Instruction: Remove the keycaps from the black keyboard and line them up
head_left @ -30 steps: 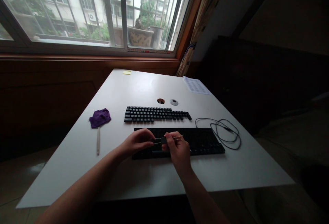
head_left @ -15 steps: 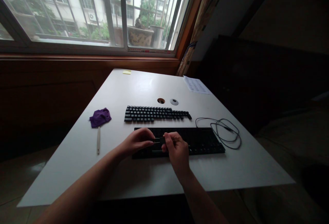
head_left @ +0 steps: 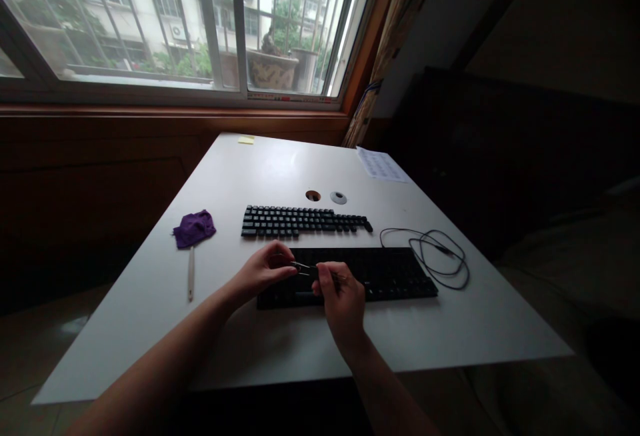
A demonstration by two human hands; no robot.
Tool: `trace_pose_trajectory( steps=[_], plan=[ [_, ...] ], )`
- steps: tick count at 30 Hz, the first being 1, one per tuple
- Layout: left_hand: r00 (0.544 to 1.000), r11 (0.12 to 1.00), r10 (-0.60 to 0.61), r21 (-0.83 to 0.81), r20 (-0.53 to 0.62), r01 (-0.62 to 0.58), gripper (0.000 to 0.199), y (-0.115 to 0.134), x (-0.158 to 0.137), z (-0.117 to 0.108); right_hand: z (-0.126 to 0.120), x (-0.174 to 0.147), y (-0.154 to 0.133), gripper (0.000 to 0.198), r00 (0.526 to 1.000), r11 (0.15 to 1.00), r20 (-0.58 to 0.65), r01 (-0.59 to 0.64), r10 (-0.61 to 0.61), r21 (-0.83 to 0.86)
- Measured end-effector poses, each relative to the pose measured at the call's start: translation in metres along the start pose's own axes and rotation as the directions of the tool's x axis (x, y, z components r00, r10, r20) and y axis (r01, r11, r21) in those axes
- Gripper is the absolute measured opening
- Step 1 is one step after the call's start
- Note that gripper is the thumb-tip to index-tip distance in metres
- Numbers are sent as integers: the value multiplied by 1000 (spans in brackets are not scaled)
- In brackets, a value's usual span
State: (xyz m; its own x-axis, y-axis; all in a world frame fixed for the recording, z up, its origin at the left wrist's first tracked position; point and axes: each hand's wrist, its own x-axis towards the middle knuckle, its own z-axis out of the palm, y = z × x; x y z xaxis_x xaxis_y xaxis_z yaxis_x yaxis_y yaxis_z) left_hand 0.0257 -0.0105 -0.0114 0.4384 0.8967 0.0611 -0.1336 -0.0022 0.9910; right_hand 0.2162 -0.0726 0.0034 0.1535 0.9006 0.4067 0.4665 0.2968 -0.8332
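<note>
White, smooth, slightly glossy table (head_left: 280, 176) fills the centre of the frame under a barred window across the top. Left hand (head_left: 260, 269) and right hand (head_left: 343, 299) meet just below centre; fingertips of both pinch a thin metal wire tool (head_left: 304, 268), two slim prongs running between the hands, with a small dark piece at the right-hand end, too small to tell what it is. Both hands are closed in narrow pinches, held just above the left half of a flat black keyboard base (head_left: 385, 273), rectangular, matte, lying in the lower centre. Just above it in the frame sits a long block of loose black keycaps (head_left: 300, 221), ranked in rows, lettering too small to read. Right of the base, a thin black cable (head_left: 435, 253) lies in loose coils. Left of centre: a crumpled purple cloth (head_left: 194, 228), with a slender pale stick-like tool (head_left: 191, 275) below it. Further up the table: a round hole (head_left: 313, 195), a grey round cap (head_left: 339, 197) beside it, a printed sheet (head_left: 381, 165) at the right edge, a yellow sticky note (head_left: 246, 140) at the far edge.
</note>
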Motion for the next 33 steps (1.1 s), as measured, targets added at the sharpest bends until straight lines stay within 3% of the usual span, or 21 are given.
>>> trace_pose_trajectory(
  steps=[22,33],
  plan=[
    [994,984,82,166,-65,-70,28,-4,5,-2,7,-3,11,17,993,992,-40,104,-107,-75],
    [956,870,294,419,-20,-259,15,0,5,-3,7,-3,11,17,991,985,-40,120,-126,-124]
  ],
)
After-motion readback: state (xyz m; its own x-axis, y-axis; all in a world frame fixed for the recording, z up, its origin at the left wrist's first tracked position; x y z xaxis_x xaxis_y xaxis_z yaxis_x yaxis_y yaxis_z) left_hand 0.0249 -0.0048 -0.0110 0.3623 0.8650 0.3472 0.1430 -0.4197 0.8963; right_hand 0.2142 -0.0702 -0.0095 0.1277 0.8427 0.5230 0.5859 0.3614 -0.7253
